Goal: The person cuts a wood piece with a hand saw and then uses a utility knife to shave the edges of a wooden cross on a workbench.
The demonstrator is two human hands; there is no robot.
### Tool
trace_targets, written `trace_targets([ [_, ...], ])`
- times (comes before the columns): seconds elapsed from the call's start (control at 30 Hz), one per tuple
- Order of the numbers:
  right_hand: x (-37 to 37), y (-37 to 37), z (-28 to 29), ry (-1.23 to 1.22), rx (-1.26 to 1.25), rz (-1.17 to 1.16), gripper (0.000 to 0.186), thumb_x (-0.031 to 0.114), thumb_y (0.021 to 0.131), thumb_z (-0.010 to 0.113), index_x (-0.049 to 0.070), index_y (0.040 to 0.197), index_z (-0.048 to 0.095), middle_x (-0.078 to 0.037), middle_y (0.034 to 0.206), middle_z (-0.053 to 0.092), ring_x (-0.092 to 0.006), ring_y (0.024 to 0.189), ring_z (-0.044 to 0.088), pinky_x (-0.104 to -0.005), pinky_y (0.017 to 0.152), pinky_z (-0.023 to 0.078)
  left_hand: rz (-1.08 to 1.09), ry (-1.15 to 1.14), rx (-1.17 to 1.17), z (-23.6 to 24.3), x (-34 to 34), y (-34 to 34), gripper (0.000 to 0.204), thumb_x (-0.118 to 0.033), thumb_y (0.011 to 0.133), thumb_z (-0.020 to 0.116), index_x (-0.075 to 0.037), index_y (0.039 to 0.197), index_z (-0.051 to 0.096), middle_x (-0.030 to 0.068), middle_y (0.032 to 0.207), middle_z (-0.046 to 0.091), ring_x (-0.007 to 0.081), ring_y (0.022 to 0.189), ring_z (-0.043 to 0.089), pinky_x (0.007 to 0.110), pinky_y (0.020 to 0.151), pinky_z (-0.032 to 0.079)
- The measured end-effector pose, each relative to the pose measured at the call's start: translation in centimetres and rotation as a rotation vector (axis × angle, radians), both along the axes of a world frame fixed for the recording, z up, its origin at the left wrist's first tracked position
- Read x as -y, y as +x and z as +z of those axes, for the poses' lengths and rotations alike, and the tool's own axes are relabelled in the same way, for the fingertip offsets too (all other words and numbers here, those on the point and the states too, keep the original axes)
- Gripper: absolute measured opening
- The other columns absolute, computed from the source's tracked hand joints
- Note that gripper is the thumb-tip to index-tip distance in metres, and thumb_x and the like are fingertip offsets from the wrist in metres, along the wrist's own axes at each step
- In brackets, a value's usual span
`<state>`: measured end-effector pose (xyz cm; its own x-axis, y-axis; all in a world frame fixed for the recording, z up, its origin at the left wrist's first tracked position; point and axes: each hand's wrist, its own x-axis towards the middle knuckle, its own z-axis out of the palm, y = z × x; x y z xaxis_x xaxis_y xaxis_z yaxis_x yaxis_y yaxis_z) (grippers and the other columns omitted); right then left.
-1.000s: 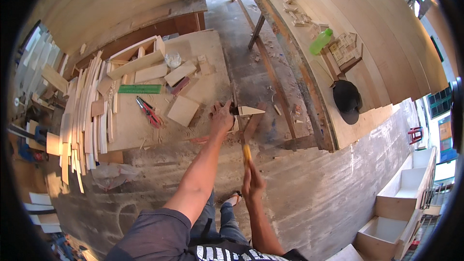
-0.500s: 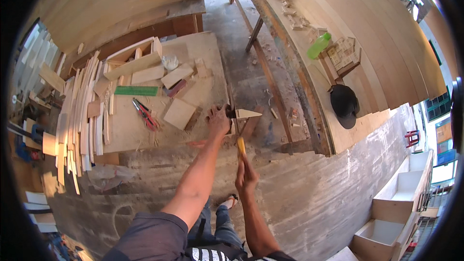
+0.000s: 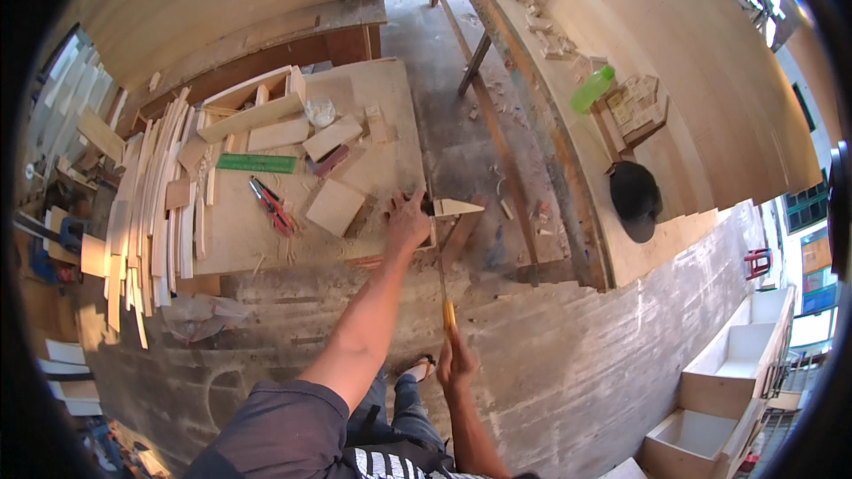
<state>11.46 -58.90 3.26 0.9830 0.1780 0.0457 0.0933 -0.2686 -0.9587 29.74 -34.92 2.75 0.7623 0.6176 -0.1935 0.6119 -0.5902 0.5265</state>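
Note:
At the workbench (image 3: 364, 160) right edge, my left hand (image 3: 406, 217) is closed on a small pale wooden wedge (image 3: 457, 207) and perhaps a dark piece beside it, partly hidden by the fingers; the wedge sticks out past the edge. My right hand (image 3: 457, 358) grips the yellow handle (image 3: 449, 318) of a long, narrow-bladed tool, whose blade reaches up to just below the wedge. Left of my hands lie a wooden block (image 3: 334, 207), red-handled pliers (image 3: 273, 208), a green ruler (image 3: 256, 162) and a reddish block (image 3: 329, 160).
Stacked wood strips (image 3: 151, 204) and an open divided wooden box (image 3: 251, 102) are on the left. A long bench (image 3: 568, 195) on the right holds a green bottle (image 3: 593, 89), a black cap (image 3: 633, 200) and wood offcuts. White-lined wooden boxes (image 3: 723, 372) stand lower right.
My right hand first pushed the tool forward toward the wedge, then drew it back toward my body. My left hand stays at the bench edge with the wedge.

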Motion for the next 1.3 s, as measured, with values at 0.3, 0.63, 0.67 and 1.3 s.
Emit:
trace_targets([
  [0.3, 13.3, -9.1, 10.8, -0.1, -0.008, -0.19, 0.039, 0.014, 0.098, 0.054, -0.006, 0.131, 0.058, -0.008, 0.079, 0.067, -0.0081, 0.058, 0.055, -0.0216, 0.054, 0.043, -0.12, 0.087, 0.205, -1.7, 0.3, -1.0, 0.032, -0.034, 0.092, 0.062, -0.017, 0.118, 0.061, 0.0143, 0.124, 0.047, 0.0358, 0.12, 0.043, 0.055, 0.097, 0.036],
  [0.63, -3.4, 4.4, 13.0, -0.406, 0.52, 0.04, 0.043, 0.006, 0.093, 0.061, 0.0, 0.135, 0.057, -0.023, 0.103, 0.071, -0.0342, 0.08, 0.07, -0.039, 0.072, 0.055, -0.257, -0.153, 0.299, 2.8, -3.0, -12.4, 0.023, -0.023, 0.092, 0.06, -0.007, 0.109, 0.059, 0.0175, 0.088, 0.067, 0.0395, 0.086, 0.067, 0.05, 0.079, 0.048],
  [0.67, -6.2, 5.7, 12.5, -0.389, 0.43, 0.087, 0.044, 0.004, 0.092, 0.061, 0.002, 0.136, 0.057, -0.022, 0.101, 0.07, -0.0359, 0.08, 0.069, -0.0391, 0.072, 0.055, -0.209, -0.301, 0.342, 3.5, -3.5, -14.3, 0.021, -0.022, 0.093, 0.059, -0.006, 0.108, 0.059, 0.0188, 0.086, 0.067, 0.0417, 0.083, 0.067, 0.049, 0.075, 0.049],
  [1.3, -29.9, 12.5, 5.1, -0.781, 0.771, 0.622, 0.037, 0.026, 0.085, 0.069, 0.006, 0.116, 0.065, -0.016, 0.104, 0.066, -0.0364, 0.097, 0.062, -0.0483, 0.084, 0.049, 0.766, -0.203, 0.412, 4.5, -24.1, -28.2, 0.04, -0.013, 0.09, 0.062, 0.002, 0.126, 0.056, 0.0219, 0.096, 0.066, 0.0333, 0.089, 0.067, 0.045, 0.077, 0.05],
])
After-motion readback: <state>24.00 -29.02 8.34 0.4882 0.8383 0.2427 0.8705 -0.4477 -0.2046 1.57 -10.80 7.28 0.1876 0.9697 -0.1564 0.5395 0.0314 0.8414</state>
